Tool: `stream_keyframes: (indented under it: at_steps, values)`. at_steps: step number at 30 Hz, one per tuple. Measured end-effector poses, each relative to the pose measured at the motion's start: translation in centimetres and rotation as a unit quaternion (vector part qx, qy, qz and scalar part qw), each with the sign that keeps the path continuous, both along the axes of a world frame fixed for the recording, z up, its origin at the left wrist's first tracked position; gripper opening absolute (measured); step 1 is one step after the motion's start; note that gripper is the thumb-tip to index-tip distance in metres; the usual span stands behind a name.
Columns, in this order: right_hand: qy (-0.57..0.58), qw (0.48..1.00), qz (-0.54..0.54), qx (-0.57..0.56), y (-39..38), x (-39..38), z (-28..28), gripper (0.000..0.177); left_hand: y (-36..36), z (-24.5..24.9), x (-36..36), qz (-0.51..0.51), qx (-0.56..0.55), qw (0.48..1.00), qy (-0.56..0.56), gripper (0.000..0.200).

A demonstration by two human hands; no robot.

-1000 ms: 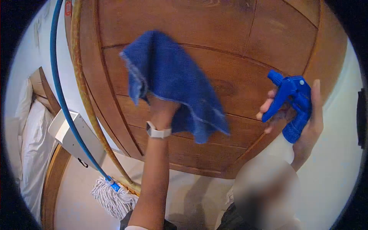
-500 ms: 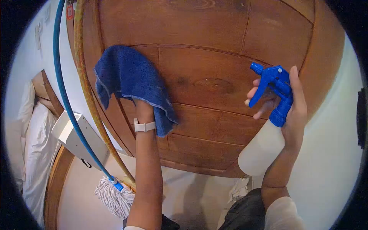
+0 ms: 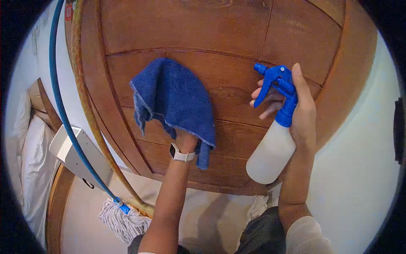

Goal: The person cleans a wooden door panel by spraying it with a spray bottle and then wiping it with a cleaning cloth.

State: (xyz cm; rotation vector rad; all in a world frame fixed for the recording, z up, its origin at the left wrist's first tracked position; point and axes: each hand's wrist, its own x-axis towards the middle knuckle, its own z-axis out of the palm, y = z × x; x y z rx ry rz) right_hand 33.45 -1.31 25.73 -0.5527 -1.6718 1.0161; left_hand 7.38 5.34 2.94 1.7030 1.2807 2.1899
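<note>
A blue cloth (image 3: pixel 175 95) drapes over my left hand (image 3: pixel 186 139) and lies against the brown wooden door (image 3: pixel 228 148). The cloth hides the fingers of that hand, and a white watch sits on its wrist. At the right, my right hand (image 3: pixel 302 110) is wrapped round the neck of a white spray bottle (image 3: pixel 270 154) with a blue trigger head (image 3: pixel 279 84). The bottle is tilted, its nozzle pointing left towards the door, and some fingers show behind the trigger.
A blue mop pole (image 3: pixel 63 101) and a brown pole (image 3: pixel 86 101) lean at the left, with a white mop head (image 3: pixel 122 220) on the floor. Behind them are a white box-like object (image 3: pixel 80 152) and white bedding (image 3: pixel 38 169). A pale wall (image 3: pixel 355 178) is at the right.
My left hand and the blue cloth have moved right across the door. My right hand and the spray bottle have shifted a little left.
</note>
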Motion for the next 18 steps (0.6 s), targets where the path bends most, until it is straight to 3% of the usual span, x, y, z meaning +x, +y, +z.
stream_keyframes:
  at_steps: [10, 18]
  values:
    - [-0.028, 0.999, -0.027, 0.000, 0.2, 0.1, -0.1, 0.077, 0.8, -3.1, 3.7, -0.038, -0.028, 0.999, -0.024, 0.047]
    - [-0.066, 0.997, -0.028, 0.016, 0.5, 0.9, -0.5, 0.076, -0.8, -9.1, -0.2, -0.016, -0.112, 0.987, -0.110, 0.045]
